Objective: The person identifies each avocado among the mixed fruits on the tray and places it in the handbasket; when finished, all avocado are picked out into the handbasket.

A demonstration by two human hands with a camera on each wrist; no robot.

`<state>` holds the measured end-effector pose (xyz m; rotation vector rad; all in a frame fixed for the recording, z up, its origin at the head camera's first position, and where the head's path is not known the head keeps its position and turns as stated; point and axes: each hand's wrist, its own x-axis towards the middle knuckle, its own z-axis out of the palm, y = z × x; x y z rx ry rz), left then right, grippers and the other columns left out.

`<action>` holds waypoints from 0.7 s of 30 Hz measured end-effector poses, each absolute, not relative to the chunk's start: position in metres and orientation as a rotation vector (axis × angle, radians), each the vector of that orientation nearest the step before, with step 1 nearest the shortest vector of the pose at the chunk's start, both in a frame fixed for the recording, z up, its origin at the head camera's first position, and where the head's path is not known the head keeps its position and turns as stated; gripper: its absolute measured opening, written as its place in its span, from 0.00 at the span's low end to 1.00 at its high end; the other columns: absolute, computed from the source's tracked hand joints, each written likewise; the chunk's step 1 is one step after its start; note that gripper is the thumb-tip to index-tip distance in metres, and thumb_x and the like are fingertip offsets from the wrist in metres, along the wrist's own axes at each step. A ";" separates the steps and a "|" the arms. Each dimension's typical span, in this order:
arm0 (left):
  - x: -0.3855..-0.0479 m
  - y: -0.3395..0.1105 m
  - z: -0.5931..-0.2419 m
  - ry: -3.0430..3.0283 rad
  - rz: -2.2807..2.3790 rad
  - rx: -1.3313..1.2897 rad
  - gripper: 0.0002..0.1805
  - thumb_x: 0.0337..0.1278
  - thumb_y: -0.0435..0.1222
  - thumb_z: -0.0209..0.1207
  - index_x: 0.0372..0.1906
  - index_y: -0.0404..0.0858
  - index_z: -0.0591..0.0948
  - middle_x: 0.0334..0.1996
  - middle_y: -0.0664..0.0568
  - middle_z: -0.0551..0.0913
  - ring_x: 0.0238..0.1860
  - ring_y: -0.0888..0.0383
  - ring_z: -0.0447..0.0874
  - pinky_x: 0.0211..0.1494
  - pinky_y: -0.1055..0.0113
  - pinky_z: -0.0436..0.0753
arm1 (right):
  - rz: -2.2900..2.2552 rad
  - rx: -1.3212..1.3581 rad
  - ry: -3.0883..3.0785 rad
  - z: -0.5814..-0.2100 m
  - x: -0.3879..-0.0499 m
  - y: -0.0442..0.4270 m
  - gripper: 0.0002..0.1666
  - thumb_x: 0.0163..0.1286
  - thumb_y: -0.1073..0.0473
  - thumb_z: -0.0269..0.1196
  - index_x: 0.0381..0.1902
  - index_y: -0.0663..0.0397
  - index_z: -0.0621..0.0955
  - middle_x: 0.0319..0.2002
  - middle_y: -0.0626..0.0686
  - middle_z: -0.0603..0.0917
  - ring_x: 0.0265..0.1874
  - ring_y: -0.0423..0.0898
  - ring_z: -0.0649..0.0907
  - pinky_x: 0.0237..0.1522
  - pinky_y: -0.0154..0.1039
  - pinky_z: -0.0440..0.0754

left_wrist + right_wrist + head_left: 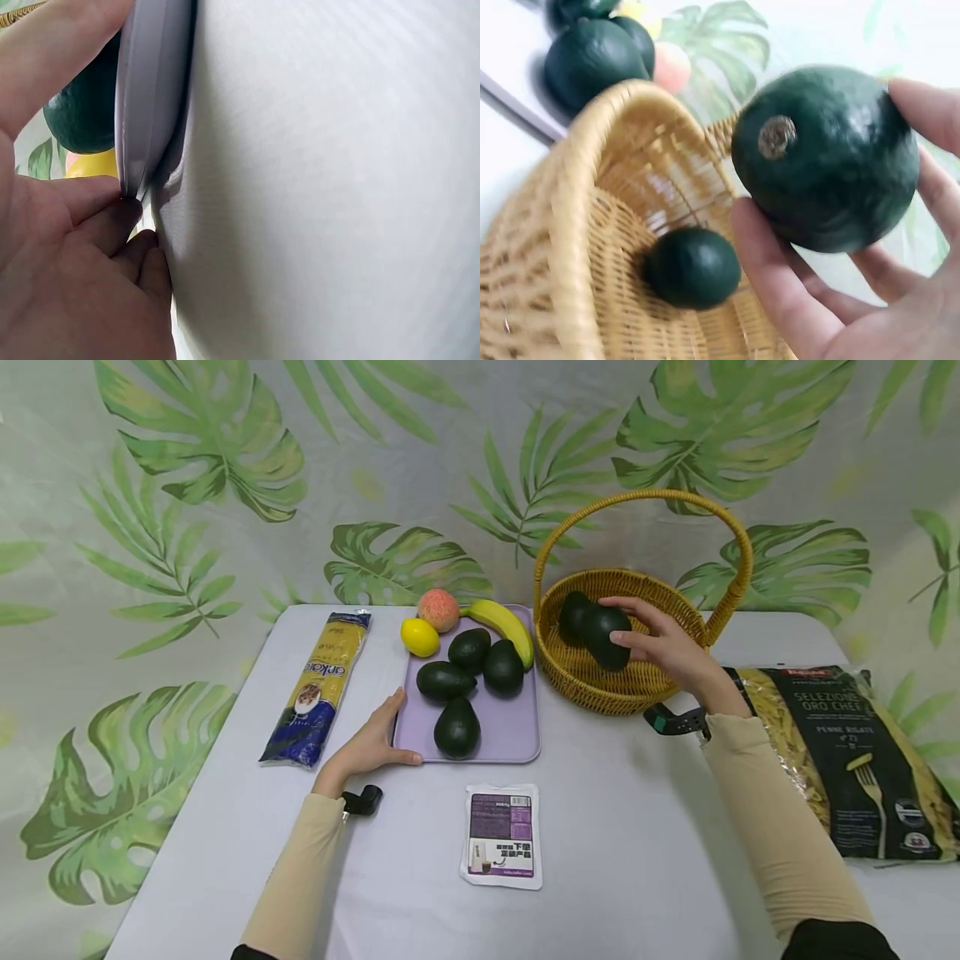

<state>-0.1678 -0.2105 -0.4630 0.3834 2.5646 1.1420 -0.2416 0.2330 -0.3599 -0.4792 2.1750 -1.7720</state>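
Observation:
My right hand (660, 647) holds a dark green avocado (606, 637) above the wicker basket (592, 700); thumb and fingers are round it, and its stem scar shows in the right wrist view. A second avocado (693, 268) lies on the basket floor. My left hand (375, 737) rests against the near left corner of the lilac tray (502, 747), thumb along the front edge and fingers at the left side. On the tray lie several avocados (457, 728), a banana (504, 625), a peach (438, 610) and a lemon (420, 637).
The basket's tall handle (645, 497) arches over its opening. Left of the tray lies a pasta pack (318, 689); a large penne bag (847, 760) is at the right. A small white and purple sachet (501, 837) lies in front. Leaf-patterned cloth (390, 460) hangs behind.

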 end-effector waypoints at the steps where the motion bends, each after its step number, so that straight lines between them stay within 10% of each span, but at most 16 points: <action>1: -0.168 -0.211 -0.463 2.566 1.142 0.383 0.65 0.42 0.45 0.74 0.75 0.32 0.41 0.75 0.38 0.39 0.74 0.42 0.35 0.73 0.47 0.42 | -1.797 -0.447 2.179 -0.360 -0.243 0.236 0.29 0.73 0.59 0.56 0.70 0.46 0.66 0.66 0.52 0.59 0.53 0.49 0.75 0.47 0.37 0.80; 21: -0.170 -0.212 -0.466 2.575 1.131 0.399 0.65 0.42 0.46 0.74 0.75 0.31 0.41 0.75 0.37 0.39 0.74 0.42 0.36 0.73 0.48 0.42 | -1.768 -0.175 2.335 -0.366 -0.303 0.255 0.36 0.70 0.57 0.60 0.73 0.44 0.60 0.70 0.59 0.50 0.59 0.55 0.69 0.49 0.40 0.78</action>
